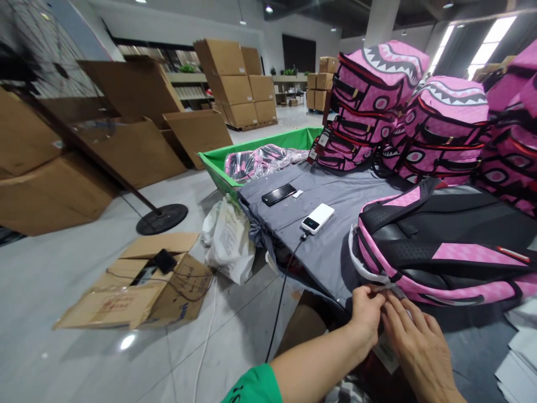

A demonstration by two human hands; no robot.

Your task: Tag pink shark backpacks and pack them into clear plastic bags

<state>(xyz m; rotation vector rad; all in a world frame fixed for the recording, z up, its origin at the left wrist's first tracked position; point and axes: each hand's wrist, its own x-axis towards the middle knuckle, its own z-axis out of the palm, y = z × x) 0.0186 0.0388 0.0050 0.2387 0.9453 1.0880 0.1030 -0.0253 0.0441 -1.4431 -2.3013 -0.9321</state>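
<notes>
A pink and black backpack (419,268) lies on its front on the grey cloth-covered table (327,263), with its padded back and shoulder straps facing up. At its near left corner, my left hand (366,314) is closed, pinching a greyish strap (384,287) between thumb and fingers. Right beside it, my right hand (415,336) bends its fingers over the same strap; its thumb is hidden. A pale strip (359,260) curves along the bag's left edge. Under my hands a pale tag (386,354) partly shows.
A white power bank (318,218) with a black cable (283,294) and a dark phone (279,194) lie on the table. Stacked pink backpacks (369,106) stand behind. A green bin (213,170), an opened carton (157,285) and a stand fan (161,218) are at left.
</notes>
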